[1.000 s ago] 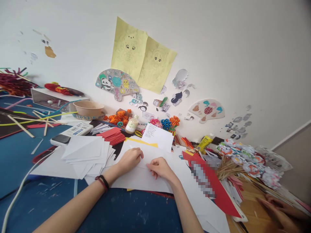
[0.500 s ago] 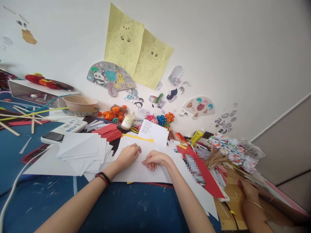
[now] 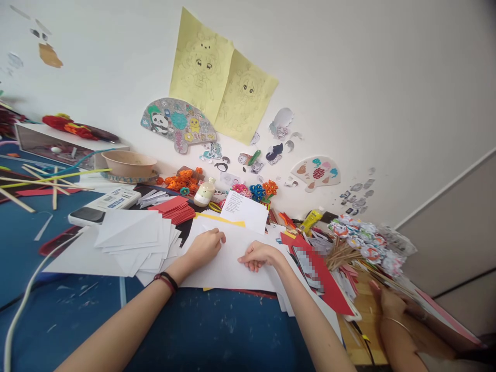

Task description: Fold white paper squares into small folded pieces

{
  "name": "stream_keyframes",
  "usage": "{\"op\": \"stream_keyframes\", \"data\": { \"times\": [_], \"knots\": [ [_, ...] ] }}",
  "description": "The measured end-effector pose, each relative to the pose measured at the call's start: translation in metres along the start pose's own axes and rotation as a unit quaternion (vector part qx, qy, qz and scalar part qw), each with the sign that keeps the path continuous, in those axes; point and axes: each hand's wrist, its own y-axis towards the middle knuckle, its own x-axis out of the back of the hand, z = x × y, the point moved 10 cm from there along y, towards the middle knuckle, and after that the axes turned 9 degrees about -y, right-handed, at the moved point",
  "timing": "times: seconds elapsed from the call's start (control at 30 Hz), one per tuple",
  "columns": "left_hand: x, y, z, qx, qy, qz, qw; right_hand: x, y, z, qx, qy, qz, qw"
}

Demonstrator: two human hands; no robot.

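Note:
My left hand (image 3: 205, 246), with dark bands at its wrist, rests on a large white paper sheet (image 3: 228, 276). Its fingers are curled in, and whatever may be under them is hidden. To the right of it, over the same sheet, is my right hand (image 3: 259, 256), its fingers curled and the index finger pressed near the thumb. I cannot make out anything between them. A yellow sheet (image 3: 222, 219) shows beneath the far edge of the white paper. Left of my left hand lies a loose pile of white paper squares (image 3: 132, 232).
Red paper strips (image 3: 174, 209), a glue bottle (image 3: 204, 192) and a handwritten card (image 3: 244, 212) sit behind. A pale bowl (image 3: 127, 164) and wooden sticks (image 3: 54, 191) are at left. Red paper (image 3: 321, 279) and paper flowers (image 3: 360, 235) lie right, near another person's arm (image 3: 395, 315).
My right hand has shifted slightly to the right, away from my left hand, which stays in place. White sheet corners now show below my right wrist. The view has moved slightly.

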Motion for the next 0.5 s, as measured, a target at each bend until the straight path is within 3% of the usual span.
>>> {"op": "stream_keyframes", "data": {
  "times": [0.27, 0.5],
  "knots": [
    [-0.001, 0.000, 0.000, -0.013, 0.002, -0.004, 1.000, 0.016, -0.016, -0.029, -0.034, -0.028, -0.016, 0.999],
    [-0.001, 0.000, 0.000, -0.020, 0.005, -0.012, 1.000, 0.039, -0.026, -0.053, -0.086, -0.088, -0.075, 0.990]
  ]
}}
